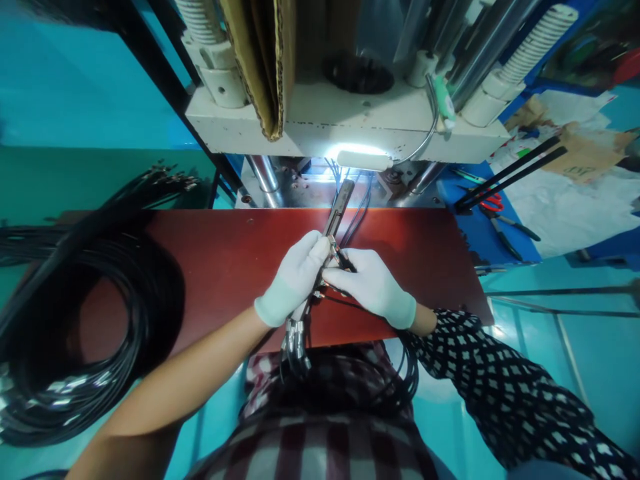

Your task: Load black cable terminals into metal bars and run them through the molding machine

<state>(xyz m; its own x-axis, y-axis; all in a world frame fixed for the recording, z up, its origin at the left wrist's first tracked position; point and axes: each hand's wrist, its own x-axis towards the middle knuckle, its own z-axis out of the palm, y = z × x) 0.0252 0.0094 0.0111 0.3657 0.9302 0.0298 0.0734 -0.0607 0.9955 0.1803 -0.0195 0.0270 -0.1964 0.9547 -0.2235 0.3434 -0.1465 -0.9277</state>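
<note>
A long, narrow metal bar (pixel 342 200) slants across the front of the worktable, its far end toward the lit machine. My left hand (pixel 299 265), in a white glove, is closed around the bar near its middle, with thumb and fingertips at a small metal connector (pixel 333 245). My right hand (pixel 373 280), also gloved, is closed on a black cable (pixel 349 262) just beside the connector. The fingers hide part of both. Several black cables with silvery ends (pixel 296 340) hang at the bar's near end, over my lap.
A large coil of black cables (pixel 133 300) lies on the left of the reddish-brown table (pixel 215 267). Ahead stands a press-like machine (pixel 300 143) with a lit lamp (pixel 364 160) and thin grey wires below. Pliers (pixel 505 230) and white sheeting (pixel 575 207) lie at right.
</note>
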